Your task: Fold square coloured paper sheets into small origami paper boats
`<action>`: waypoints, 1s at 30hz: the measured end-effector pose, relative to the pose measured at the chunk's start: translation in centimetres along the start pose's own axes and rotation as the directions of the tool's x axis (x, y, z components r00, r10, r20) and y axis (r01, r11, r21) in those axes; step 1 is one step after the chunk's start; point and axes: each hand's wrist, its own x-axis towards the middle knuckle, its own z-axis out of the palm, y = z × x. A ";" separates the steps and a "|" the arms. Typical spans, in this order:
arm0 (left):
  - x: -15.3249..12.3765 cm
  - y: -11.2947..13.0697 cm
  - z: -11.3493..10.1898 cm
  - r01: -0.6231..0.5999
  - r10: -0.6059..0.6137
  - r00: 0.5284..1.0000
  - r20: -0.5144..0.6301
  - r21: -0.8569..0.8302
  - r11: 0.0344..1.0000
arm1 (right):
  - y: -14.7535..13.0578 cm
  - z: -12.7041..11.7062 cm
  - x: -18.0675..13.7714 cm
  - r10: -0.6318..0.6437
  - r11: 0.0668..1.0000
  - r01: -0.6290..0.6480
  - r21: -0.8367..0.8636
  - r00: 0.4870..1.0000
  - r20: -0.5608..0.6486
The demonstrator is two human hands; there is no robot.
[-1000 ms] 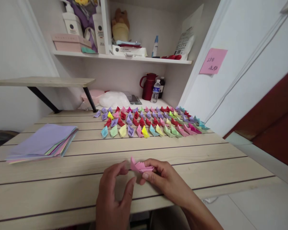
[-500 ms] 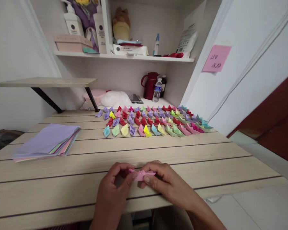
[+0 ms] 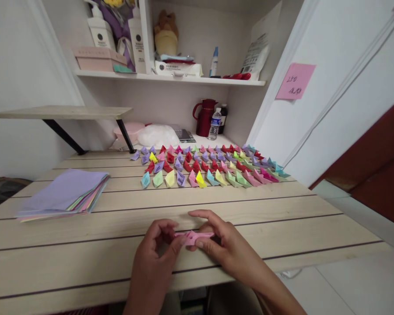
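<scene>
On the left of the worktop [image 3: 308, 227] lies a stack of coloured paper [image 3: 64, 190], purple sheet uppermost, with green, pink, yellow and blue edges fanned out along its right side. Right of it, near the middle of the worktop's near half, a pink folded paper [image 3: 193, 237] stretches crosswise between the two hands, its left end at the fingers of one and its right end reaching into the other. Whether it touches the wood beneath cannot be told.

The left hand [image 3: 151, 258] is partly closed, its thumb on the near side of the paper's left end and its fingers curled behind; a gap shows between thumb and palm. The right hand [image 3: 228, 247] pinches the paper's right part, thumb on the near face and fingers behind, while the index finger is lifted clear and points left above the paper.

Beyond the hands, well apart from them, small paper boats [image 3: 181, 179] stand in rows; the nearest row runs from light blue on the left to pink and magenta on the right.
</scene>
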 end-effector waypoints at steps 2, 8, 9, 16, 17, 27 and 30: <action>0.2 -0.4 -0.1 -0.041 0.041 0.999 0.020 -0.006 0.999 | 0.1 0.0 0.0 -0.043 0.994 0.037 -0.102 0.998 -0.056; 0.6 0.1 -0.6 -0.198 0.168 0.968 0.188 0.152 0.968 | 0.7 0.2 -0.3 -0.285 0.909 0.241 -0.339 0.955 -0.084; 0.6 0.2 -0.7 -0.212 0.178 0.961 0.213 0.149 0.966 | 0.8 0.2 -0.3 -0.302 0.899 0.258 -0.354 0.951 -0.072; 0.2 0.1 -1.2 -0.280 0.249 0.934 0.257 0.092 0.956 | 0.6 0.2 -0.3 -0.310 0.889 0.279 -0.364 0.950 -0.030; 0.2 0.1 -1.3 -0.282 0.254 0.934 0.251 0.084 0.956 | 0.6 0.2 -0.3 -0.312 0.890 0.281 -0.360 0.950 -0.028; -0.2 0.7 -0.7 -0.050 0.053 0.987 0.153 -0.023 0.998 | 0.2 0.3 -0.4 -0.136 0.987 0.129 -0.093 0.988 -0.070; -0.4 0.9 -0.5 -0.011 0.021 0.990 0.143 -0.066 0.998 | 0.0 0.2 -0.2 -0.110 0.992 0.103 -0.072 0.990 -0.092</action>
